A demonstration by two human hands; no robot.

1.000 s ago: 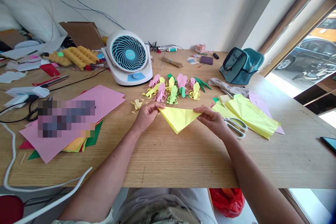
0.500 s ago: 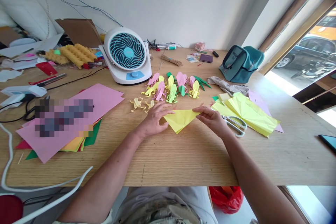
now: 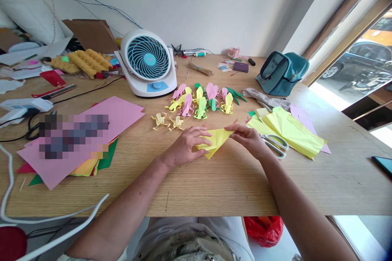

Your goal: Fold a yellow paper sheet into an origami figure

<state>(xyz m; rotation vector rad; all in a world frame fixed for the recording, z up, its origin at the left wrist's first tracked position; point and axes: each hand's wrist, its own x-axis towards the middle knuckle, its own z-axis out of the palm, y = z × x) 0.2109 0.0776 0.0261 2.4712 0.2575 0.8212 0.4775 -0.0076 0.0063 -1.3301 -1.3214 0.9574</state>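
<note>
A folded yellow paper (image 3: 219, 138), roughly triangular with a point facing me, is between my hands over the wooden table. My left hand (image 3: 190, 143) has curled fingers over its left part and the thumb at its lower edge, hiding that corner. The right corner is pinched between the thumb and fingers of my right hand (image 3: 245, 136). Just beyond the paper stand several folded paper frogs (image 3: 200, 108) in pink, yellow and green. Two pale yellow folded figures (image 3: 159, 120) sit nearer my left hand. Scissors (image 3: 277, 142) lie right of my right hand.
Creased yellow sheets (image 3: 294, 130) lie at right, near a teal bag (image 3: 283, 73). A stack of coloured paper (image 3: 122, 110) rests at left, and a white fan (image 3: 148, 59) stands behind. A white cable (image 3: 64, 236) hangs at the front left.
My left hand has moved right and slightly toward me, covering the paper's left corner. My right hand keeps its pinch. The second pale figure is now fully uncovered.
</note>
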